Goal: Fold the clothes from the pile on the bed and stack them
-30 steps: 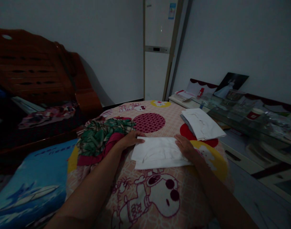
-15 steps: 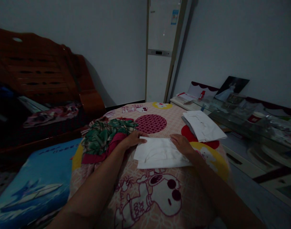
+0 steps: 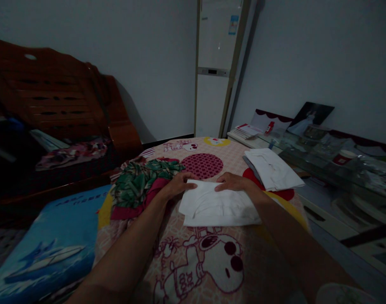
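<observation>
A folded white garment (image 3: 218,209) lies flat on the patterned table cover (image 3: 167,283); its exact kind does not show. At its far left corner my left hand (image 3: 179,185) is closed, the thumb on top and the fingers over the far edge. My right hand (image 3: 233,181) pinches the same far edge further right, its thumb also on the upper face. Close beside my left hand sits a crumpled heap of green and dark pink cloth (image 3: 139,183). Beyond my right forearm is a neat stack of folded white and grey clothes (image 3: 273,169).
On the right stands a glass-topped cabinet (image 3: 319,158) with a paper cup (image 3: 343,157), papers and a photo. A wooden bench (image 3: 63,101) and a blue printed cushion (image 3: 58,236) are on the left. A tall white air conditioner (image 3: 212,101) fills the back corner.
My right hand has slid left along the garment's far edge, closer to my left hand, and now grips there. My left hand stays at its corner. The view has shifted slightly.
</observation>
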A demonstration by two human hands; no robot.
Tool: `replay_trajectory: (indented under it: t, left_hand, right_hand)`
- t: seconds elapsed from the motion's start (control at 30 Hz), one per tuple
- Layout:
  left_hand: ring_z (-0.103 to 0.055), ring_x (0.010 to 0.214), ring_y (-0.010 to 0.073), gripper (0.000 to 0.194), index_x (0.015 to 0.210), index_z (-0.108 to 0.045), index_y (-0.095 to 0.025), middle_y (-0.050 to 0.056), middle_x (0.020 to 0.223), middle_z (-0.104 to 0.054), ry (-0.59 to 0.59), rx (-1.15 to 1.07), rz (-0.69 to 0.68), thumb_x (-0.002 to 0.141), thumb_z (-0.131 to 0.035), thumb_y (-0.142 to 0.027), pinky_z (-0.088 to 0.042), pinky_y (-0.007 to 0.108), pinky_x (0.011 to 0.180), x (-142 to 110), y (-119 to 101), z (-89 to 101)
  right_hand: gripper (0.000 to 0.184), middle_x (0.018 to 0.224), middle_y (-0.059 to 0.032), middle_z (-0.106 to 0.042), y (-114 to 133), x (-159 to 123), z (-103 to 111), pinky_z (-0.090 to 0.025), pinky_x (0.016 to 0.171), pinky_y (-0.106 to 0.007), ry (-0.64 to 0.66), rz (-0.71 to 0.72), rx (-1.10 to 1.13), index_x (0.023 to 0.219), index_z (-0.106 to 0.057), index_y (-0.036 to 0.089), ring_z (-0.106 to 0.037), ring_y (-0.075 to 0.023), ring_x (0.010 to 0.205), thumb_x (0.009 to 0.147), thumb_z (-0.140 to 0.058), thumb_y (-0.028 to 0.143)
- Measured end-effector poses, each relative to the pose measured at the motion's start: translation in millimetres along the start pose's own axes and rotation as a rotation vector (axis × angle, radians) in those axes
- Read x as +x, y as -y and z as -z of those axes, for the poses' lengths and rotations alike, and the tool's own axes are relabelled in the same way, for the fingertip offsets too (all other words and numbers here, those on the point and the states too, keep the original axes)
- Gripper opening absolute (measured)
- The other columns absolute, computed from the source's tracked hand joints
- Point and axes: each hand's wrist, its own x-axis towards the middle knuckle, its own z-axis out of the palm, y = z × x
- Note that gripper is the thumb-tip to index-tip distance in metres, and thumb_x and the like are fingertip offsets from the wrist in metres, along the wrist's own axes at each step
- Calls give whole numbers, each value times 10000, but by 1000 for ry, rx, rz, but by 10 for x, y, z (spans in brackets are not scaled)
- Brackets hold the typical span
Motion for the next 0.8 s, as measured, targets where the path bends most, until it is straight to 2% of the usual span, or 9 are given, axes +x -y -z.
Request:
replay_trajectory:
  t: [0.13, 0.23, 0.37, 0.47, 0.57, 0.67, 0.8]
  left_hand:
    - [-602, 714, 155, 453, 923, -687, -121, 34, 820, -693, -27, -13, 22, 620, -785, -443, -451, 244, 629, 18, 25, -30]
    - [-615, 716, 159, 481, 931, -684, -120, 46, 840, -703, -91, -26, 12, 665, -741, -517, -463, 250, 634, 35, 70, -41]
    - [-612, 620, 152, 529, 1002, -678, -126, 29, 729, -682, -119, -20, 62, 666, -730, -532, -462, 250, 576, 52, 151, -48]
    - [-598, 554, 144, 540, 1027, -659, -130, 3, 641, -649, -93, -44, 103, 653, -745, -510, -464, 250, 543, 62, 196, -66]
    - [-600, 552, 141, 534, 1007, -643, -131, 0, 634, -647, -80, -52, 103, 649, -752, -512, -475, 250, 545, 63, 212, -85]
    - [-606, 568, 139, 531, 1014, -641, -127, 9, 649, -653, -74, -43, 92, 670, -744, -518, -478, 247, 555, 54, 206, -94]
    - [-606, 586, 133, 536, 1026, -641, -122, 22, 697, -665, -63, -38, 89, 679, -746, -516, -480, 245, 565, 43, 194, -99]
  right_hand:
    - [351, 543, 56, -458, 130, -115, 34, -279, 506, -239, -98, 15, -55, 578, -560, 177, -387, -96, 537, 824, -676, 399]
    - [359, 556, 28, -517, 204, -271, 123, -319, 541, -250, -251, -37, -185, 559, -559, 185, -447, -117, 559, 851, -667, 365]
    - [276, 736, -65, -677, 183, -491, 343, -404, 670, -292, -549, -267, -471, 672, -666, 195, -603, -203, 737, 869, -657, 389]
    - [266, 905, -117, -721, 76, -620, 532, -438, 750, -321, -705, -456, -629, 833, -727, 191, -645, -265, 903, 881, -629, 433]
    - [322, 961, -143, -724, -29, -712, 693, -462, 776, -335, -791, -557, -726, 902, -732, 170, -655, -274, 942, 902, -588, 458]
    - [325, 953, -167, -719, -68, -769, 811, -476, 783, -360, -828, -632, -768, 880, -726, 146, -663, -286, 930, 914, -575, 433]
    - [329, 963, -190, -703, -100, -796, 990, -472, 812, -404, -877, -659, -751, 901, -717, 115, -657, -307, 945, 916, -582, 415]
